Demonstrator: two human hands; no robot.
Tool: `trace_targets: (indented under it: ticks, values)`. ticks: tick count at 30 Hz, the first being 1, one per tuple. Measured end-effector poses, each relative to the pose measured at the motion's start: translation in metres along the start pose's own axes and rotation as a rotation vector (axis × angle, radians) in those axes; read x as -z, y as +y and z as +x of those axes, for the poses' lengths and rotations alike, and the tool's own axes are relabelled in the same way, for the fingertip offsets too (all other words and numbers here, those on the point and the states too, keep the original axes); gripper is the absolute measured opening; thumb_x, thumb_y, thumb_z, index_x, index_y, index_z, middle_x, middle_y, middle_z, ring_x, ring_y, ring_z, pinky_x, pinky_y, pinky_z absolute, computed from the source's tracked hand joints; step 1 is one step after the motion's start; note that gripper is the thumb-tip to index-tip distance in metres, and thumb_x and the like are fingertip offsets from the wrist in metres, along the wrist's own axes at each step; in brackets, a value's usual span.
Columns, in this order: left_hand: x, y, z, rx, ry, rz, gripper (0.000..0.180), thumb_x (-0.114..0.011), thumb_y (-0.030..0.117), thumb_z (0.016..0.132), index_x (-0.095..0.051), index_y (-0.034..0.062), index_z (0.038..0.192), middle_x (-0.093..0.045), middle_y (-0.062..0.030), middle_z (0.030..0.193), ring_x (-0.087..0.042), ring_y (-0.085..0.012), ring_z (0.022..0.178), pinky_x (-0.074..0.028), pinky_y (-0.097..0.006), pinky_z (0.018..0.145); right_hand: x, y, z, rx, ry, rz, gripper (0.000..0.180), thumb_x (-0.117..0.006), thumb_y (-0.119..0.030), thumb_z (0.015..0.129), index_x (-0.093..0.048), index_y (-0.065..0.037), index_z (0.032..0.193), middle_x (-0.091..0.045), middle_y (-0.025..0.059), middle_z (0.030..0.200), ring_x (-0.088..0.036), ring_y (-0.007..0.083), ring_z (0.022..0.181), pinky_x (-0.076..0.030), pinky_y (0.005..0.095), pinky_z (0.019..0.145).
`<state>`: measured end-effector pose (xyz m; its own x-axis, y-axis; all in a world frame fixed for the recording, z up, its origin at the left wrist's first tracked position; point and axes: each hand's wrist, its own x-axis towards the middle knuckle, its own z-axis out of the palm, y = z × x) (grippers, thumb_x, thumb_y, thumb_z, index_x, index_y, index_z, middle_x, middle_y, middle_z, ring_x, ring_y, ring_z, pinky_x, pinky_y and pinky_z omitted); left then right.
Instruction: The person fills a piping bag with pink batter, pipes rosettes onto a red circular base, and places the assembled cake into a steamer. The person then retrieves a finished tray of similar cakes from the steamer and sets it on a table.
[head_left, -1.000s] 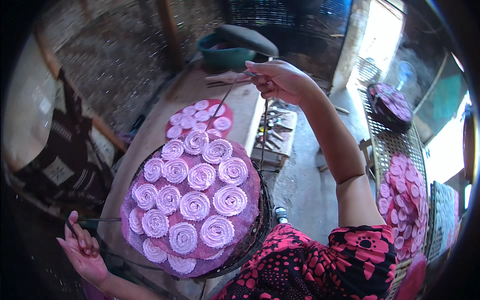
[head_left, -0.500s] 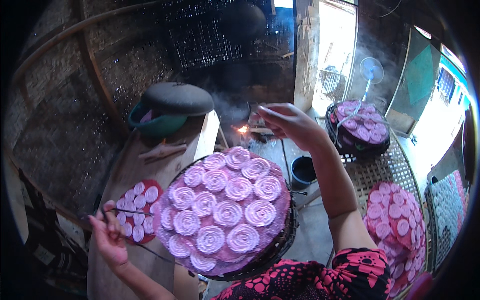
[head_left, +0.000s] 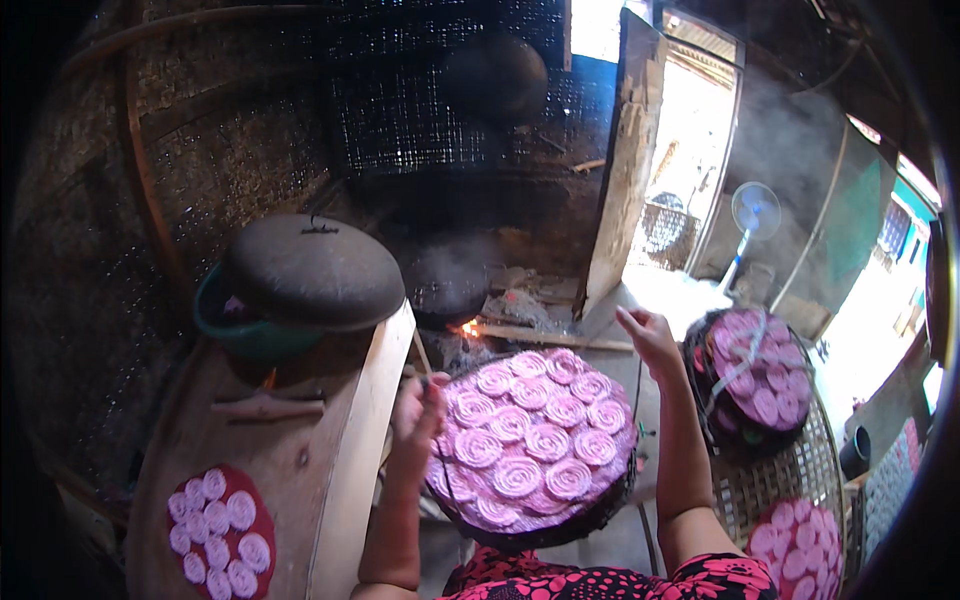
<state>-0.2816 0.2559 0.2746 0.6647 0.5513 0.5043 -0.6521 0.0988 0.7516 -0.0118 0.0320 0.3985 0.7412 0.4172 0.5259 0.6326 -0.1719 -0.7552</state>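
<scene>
In front of my body hangs a dark-rimmed round basket [head_left: 628, 490], heaped with flat pink sheets bearing coiled pink swirls [head_left: 546, 442] that look like noodle cakes. My left hand [head_left: 416, 412] is closed at the basket's left side, gripping a thin dark cord [head_left: 445, 465] that runs down to the rim. Raised beyond the basket's right side, my right hand [head_left: 650, 340] has its fingers pinched together. Whether a cord lies between those fingers is too fine to make out.
A wooden table [head_left: 340, 480] at left carries a red sheet of coils [head_left: 218, 530], a wooden tool [head_left: 268, 405] and a green basin [head_left: 225, 325] under a dark domed lid [head_left: 318, 270]. Fire [head_left: 469, 328] burns ahead. At right, another loaded basket [head_left: 755, 375] sits on a woven rack [head_left: 815, 480].
The basket has shifted right in view and both hands have come nearer its sides. My right hand has moved right and lower; my left hand has moved right and up. The view has turned.
</scene>
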Motion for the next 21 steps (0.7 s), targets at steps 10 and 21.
trace_targets:
  ticks: [10, 21]
  values:
    - [-0.022, 0.011, -0.033, -0.093, 0.017, 0.192, 0.031, -0.066, 0.017, 0.089, -0.049, 0.0002, 0.109, -0.039, 0.0047, 0.072, -0.036, -0.0050, 0.065, -0.033, -0.022, 0.058, 0.014, 0.000, -0.014, -0.160, 0.092, 0.104, 0.019, -0.066, -0.022, 0.090, -0.068, -0.003, 0.089, -0.049, -0.0077, 0.062, -0.035, 0.0008, 0.048, -0.024, 0.0205, 0.041]
    - [-0.009, -0.040, -0.068, -0.137, 0.094, 0.303, 0.033, -0.064, 0.010, 0.090, -0.051, -0.0001, 0.118, -0.054, -0.0007, 0.092, -0.054, -0.0076, 0.084, -0.047, -0.024, 0.076, 0.010, 0.004, -0.003, -0.077, -0.006, 0.176, 0.026, -0.070, -0.034, 0.088, -0.065, -0.008, 0.090, -0.044, -0.0103, 0.060, -0.035, 0.0002, 0.047, -0.024, 0.0196, 0.043]
